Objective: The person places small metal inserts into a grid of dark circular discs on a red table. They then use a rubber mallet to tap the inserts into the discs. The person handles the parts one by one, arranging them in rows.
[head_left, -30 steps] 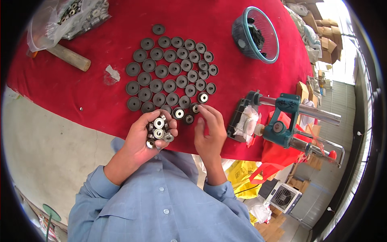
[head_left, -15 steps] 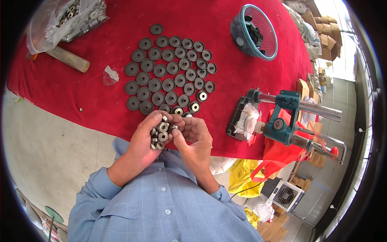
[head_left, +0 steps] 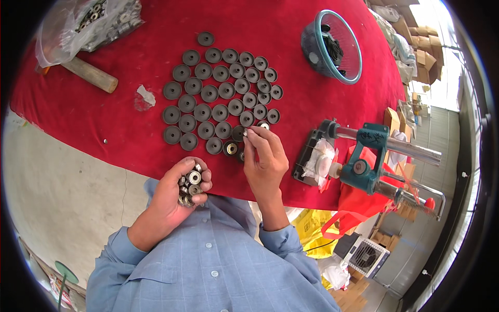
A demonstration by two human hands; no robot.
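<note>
My left hand (head_left: pixel 174 190) is cupped around several small metal ball bearings (head_left: pixel 194 178), just off the front edge of the red cloth. Over the lower right of a group of round dark caps (head_left: pixel 209 93), my right hand (head_left: pixel 266 156) pinches a small shiny bearing (head_left: pixel 246 133) between thumb and fingertips. The caps lie open side up, most showing a small post in the middle. One cap near my right hand holds a bearing (head_left: pixel 231 148); another bearing (head_left: pixel 264 126) shows just behind my fingers. My right hand partly hides the caps beneath it.
A teal hand press (head_left: pixel 371 151) stands at the right. A clear blue basket (head_left: pixel 315 52) with dark parts sits far right. At the far left are a plastic bag (head_left: pixel 60 39) of metal parts and a wooden handle (head_left: pixel 91 74). A paper scrap (head_left: pixel 146 95) lies nearby.
My right hand has left the bearings in my left palm and moved forward and right over the caps with one bearing. My left hand has drawn slightly back and left.
</note>
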